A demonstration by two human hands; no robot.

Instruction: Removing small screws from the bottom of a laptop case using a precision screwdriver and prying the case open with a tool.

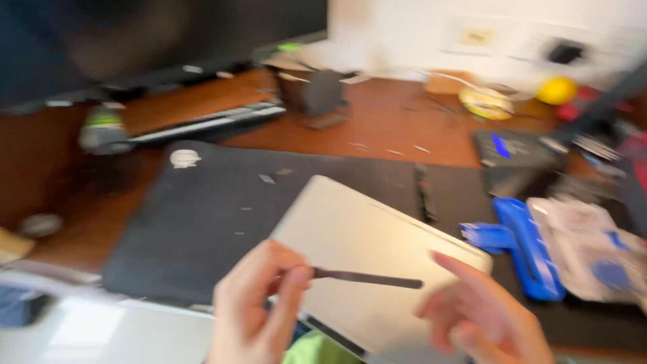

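Frame blurred by motion. Left hand (259, 307), lower centre, pinches one end of a thin dark flat metal pry tool (367, 278), which lies across a flat silver metal laptop cover (364, 236). Right hand (482, 313), lower right, is spread, touching the cover's edge. Cover rests on a dark mat (202, 222) over the reddish-brown surface (391, 128); whether it is detached cannot be told. Blue plastic tool case (526, 246) sits right.

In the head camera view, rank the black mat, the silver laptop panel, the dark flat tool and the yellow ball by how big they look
1. black mat
2. silver laptop panel
3. dark flat tool
4. yellow ball, though it's farther away, so unsure.
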